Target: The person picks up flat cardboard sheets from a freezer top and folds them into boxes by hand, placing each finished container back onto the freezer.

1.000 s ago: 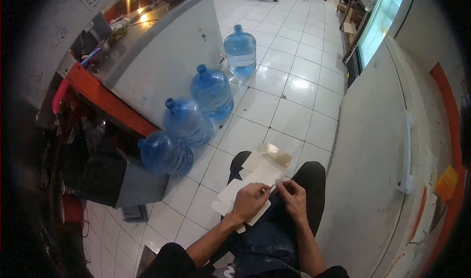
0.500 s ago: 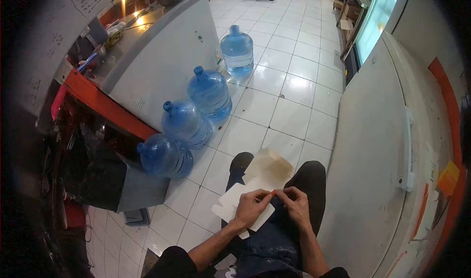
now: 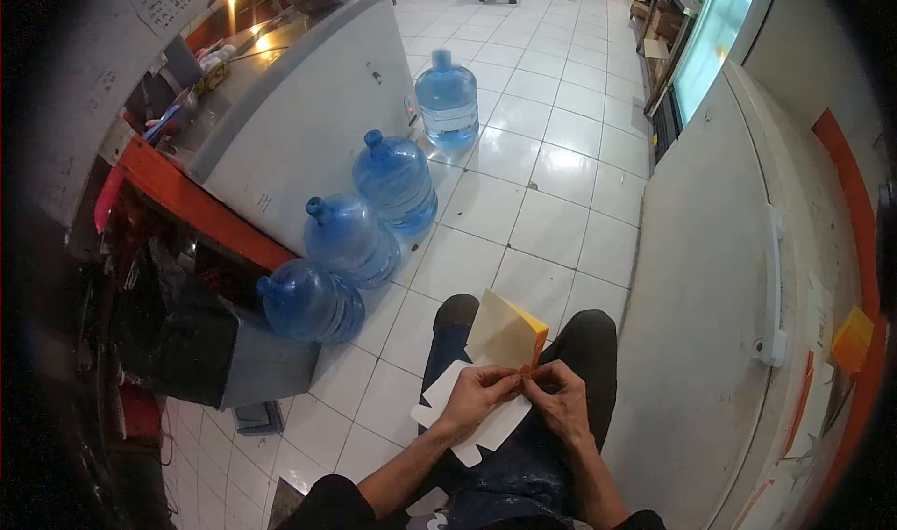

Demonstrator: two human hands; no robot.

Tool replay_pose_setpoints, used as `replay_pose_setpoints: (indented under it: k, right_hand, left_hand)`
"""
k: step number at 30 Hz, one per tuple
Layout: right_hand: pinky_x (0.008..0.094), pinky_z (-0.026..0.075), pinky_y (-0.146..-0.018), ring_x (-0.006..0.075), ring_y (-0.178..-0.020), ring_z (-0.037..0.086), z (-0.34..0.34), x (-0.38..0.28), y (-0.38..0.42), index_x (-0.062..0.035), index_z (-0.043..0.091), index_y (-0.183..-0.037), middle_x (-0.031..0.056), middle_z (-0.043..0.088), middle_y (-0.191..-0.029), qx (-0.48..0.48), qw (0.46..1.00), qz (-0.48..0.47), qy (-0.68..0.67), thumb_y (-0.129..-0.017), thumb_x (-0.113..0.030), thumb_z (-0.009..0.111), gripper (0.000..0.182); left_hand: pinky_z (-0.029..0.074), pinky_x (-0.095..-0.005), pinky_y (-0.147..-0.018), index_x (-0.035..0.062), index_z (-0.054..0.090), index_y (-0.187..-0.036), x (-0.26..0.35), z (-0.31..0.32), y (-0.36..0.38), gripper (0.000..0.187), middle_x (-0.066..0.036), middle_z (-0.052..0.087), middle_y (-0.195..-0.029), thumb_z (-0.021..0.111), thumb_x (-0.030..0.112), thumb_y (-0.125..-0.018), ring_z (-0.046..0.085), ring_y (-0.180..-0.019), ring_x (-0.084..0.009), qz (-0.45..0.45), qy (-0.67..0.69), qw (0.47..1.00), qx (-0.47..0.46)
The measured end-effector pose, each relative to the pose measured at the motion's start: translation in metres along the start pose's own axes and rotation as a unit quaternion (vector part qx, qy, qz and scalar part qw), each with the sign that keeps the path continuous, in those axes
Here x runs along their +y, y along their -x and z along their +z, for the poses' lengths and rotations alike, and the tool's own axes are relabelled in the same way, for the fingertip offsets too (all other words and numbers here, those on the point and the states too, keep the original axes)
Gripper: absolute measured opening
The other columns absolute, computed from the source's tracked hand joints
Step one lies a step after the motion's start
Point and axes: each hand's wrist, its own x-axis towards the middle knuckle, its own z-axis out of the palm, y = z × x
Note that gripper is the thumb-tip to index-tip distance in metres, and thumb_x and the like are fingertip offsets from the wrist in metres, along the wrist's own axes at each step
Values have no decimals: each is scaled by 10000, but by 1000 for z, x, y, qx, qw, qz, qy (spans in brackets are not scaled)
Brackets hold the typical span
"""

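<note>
Cardboard box blank [image 3: 505,336] sat pinched at its fold by your left hand [image 3: 476,397] and right hand [image 3: 559,401]. Uneven pressure could have torn that corner.

Handwriting on whiteboard [image 3: 154,7] at upper left, too blurred to read; no other text legible.

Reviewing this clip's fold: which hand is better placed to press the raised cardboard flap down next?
Probably the right hand. It pinches the corner directly below the raised flap, by its orange edge. The left hand pinches the same corner but lies over the flat white cardboard on the lap, steadying it.
</note>
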Motion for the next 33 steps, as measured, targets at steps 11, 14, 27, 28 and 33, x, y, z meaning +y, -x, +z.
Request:
replay_pose_setpoints:
  k: [11, 14, 27, 28, 33]
  right_hand:
    - [325, 550, -690, 166, -750, 666, -5, -12, 1, 17, 659, -899, 111, 696, -841, 8, 1000, 21, 13, -860, -196, 779, 247]
    - [317, 548, -718, 169, -782, 671, -10, -17, 0, 17, 675, -913, 103, 698, -869, -18, 999, 26, 35, -869, -170, 767, 213]
    - [328, 560, -795, 220, -914, 707, -8, -14, 12, 6, 725, -1042, 137, 714, -968, 0, 1000, -3, 6, -892, -64, 708, 166]
    - [335, 564, -794, 233, -895, 710, -4, -8, 12, 5, 725, -1042, 139, 713, -967, 12, 999, -41, 20, -887, -50, 702, 167]
    - [373, 520, -960, 300, -1142, 622, 4, 2, 15, 15, 704, -1095, 173, 617, -1242, -36, 987, -128, 94, -869, 29, 641, 236]
  left_hand:
    - [568, -265, -882, -68, 668, -1173, 4, -5, -3, 295, -129, 709, -1071, 673, 130, -954, 686, -953, -158, -12, 26, 998, -55]
    - [570, -266, -879, -70, 667, -1168, 9, -4, -1, 299, -133, 709, -1067, 686, 127, -944, 687, -950, -159, -18, 21, 998, -57]
    - [556, -272, -863, -22, 685, -1194, 4, -2, -12, 331, -133, 720, -1081, 721, 170, -926, 691, -935, -158, 39, -48, 997, -44]
    - [556, -272, -863, -22, 685, -1194, -2, -4, -12, 331, -133, 720, -1081, 721, 170, -926, 691, -935, -158, 38, -47, 997, -44]
    - [523, -277, -904, -28, 685, -1188, -2, 7, -5, 316, -107, 724, -1074, 714, 150, -929, 662, -979, -143, 69, -19, 997, 19]
